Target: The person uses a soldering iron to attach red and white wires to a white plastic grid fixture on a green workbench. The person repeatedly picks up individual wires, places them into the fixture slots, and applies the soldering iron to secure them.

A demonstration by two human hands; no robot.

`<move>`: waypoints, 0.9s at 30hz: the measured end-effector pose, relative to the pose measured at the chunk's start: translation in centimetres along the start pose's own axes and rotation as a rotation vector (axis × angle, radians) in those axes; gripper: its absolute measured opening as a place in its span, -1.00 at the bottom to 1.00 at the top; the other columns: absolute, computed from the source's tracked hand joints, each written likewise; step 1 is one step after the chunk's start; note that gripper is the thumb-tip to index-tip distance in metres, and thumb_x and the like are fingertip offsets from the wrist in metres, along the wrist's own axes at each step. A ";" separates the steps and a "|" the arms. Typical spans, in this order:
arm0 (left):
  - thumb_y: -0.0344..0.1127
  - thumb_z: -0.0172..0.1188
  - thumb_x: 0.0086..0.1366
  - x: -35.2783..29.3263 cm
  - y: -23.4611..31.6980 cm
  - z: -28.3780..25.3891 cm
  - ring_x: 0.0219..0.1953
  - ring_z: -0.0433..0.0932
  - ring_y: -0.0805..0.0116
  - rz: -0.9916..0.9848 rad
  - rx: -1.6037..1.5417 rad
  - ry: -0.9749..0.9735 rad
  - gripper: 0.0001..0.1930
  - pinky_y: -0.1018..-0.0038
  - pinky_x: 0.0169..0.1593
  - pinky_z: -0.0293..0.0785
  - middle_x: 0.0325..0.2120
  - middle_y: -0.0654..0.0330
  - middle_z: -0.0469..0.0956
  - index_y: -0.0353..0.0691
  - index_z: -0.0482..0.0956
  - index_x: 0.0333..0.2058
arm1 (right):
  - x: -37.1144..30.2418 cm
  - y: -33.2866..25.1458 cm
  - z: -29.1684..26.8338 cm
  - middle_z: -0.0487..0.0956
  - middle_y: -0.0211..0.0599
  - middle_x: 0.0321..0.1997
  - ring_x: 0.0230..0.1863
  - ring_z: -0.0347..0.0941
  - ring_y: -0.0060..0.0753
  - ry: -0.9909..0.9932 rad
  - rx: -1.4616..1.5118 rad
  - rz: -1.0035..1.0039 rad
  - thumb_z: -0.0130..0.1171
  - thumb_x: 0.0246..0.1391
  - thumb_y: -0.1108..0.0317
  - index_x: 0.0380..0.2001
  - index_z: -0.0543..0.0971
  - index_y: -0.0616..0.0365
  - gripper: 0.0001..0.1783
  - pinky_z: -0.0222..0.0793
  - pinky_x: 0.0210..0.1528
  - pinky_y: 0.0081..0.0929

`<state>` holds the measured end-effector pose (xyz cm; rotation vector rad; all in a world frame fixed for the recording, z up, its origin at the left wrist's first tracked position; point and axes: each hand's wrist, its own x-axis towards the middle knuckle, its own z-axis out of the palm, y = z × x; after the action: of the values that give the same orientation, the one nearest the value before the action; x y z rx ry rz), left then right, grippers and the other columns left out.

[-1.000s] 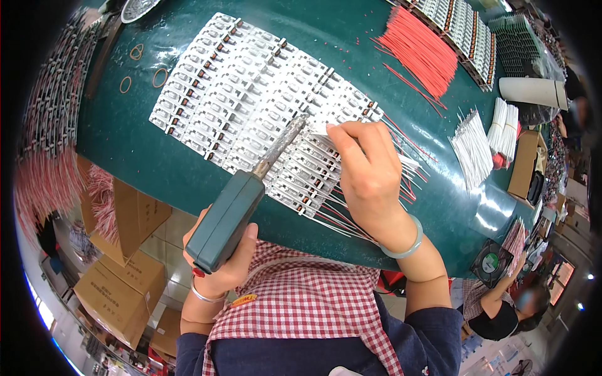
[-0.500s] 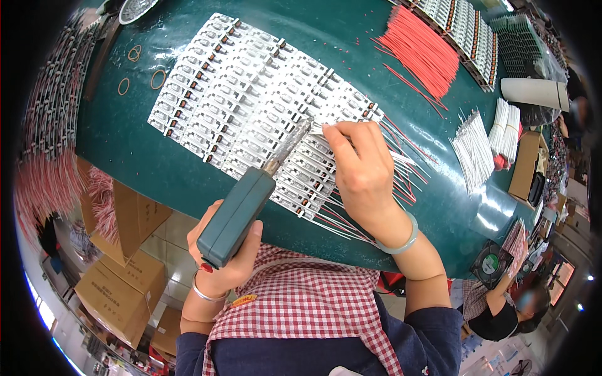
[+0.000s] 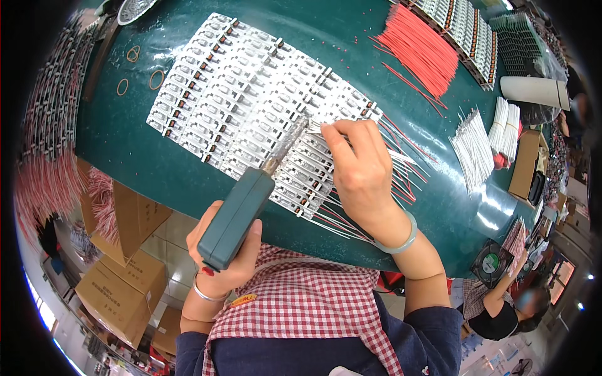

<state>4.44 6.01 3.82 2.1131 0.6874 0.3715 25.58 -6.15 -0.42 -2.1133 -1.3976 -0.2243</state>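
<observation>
Soldering gun [image 3: 236, 216] sits wrapped in the left hand [image 3: 233, 273], its metal barrel angled over the white circuit boards [image 3: 251, 97] on the green table [image 3: 119, 144]. From my end I see the right hand [image 3: 362, 172] pinching a thin white wire [image 3: 315, 130] between thumb and forefinger, just beside the gun's tip. Red and white leads [image 3: 406, 168] fan past that hand; I make out a red wire pile [image 3: 421, 50] at upper right.

Rubber bands [image 3: 156, 79] lie near a silvery dish [image 3: 133, 9], a black fan [image 3: 492, 262] near a co-worker [image 3: 495, 323].
</observation>
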 end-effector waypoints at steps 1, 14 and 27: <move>-0.57 0.35 0.05 0.0 0.0 0.0 -0.42 0.63 0.24 -0.001 -0.023 0.021 -0.76 0.48 -0.31 0.54 -0.34 0.00 0.63 -0.44 0.64 -0.24 | 0.0 0.0 0.0 0.51 -0.14 -0.26 -0.26 0.43 -0.17 0.000 0.001 -0.001 0.20 -0.27 0.60 -0.22 0.59 0.41 -0.61 0.44 -0.29 -0.35; -0.56 0.37 0.06 -0.1 0.0 0.0 -0.34 0.67 0.16 -0.043 -0.090 0.072 -0.71 0.44 -0.23 0.58 -0.29 -0.06 0.66 -0.47 0.64 -0.20 | 0.2 -0.1 -0.7 0.54 -0.18 -0.24 -0.27 0.45 -0.20 0.070 0.009 -0.004 0.21 -0.22 0.57 -0.22 0.60 0.37 -0.64 0.41 -0.30 -0.36; -0.57 0.34 0.05 1.1 0.8 0.3 -0.41 0.62 0.26 -0.030 -0.102 0.021 -0.76 0.49 -0.29 0.54 -0.34 0.02 0.64 -0.45 0.66 -0.24 | 0.4 0.9 0.3 0.53 -0.19 -0.27 -0.29 0.45 -0.22 0.060 -0.027 -0.008 0.21 -0.24 0.57 -0.25 0.62 0.37 -0.65 0.41 -0.31 -0.37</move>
<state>5.73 6.13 4.28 2.0032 0.6970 0.4037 26.50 -5.86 -0.83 -2.1058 -1.3753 -0.3094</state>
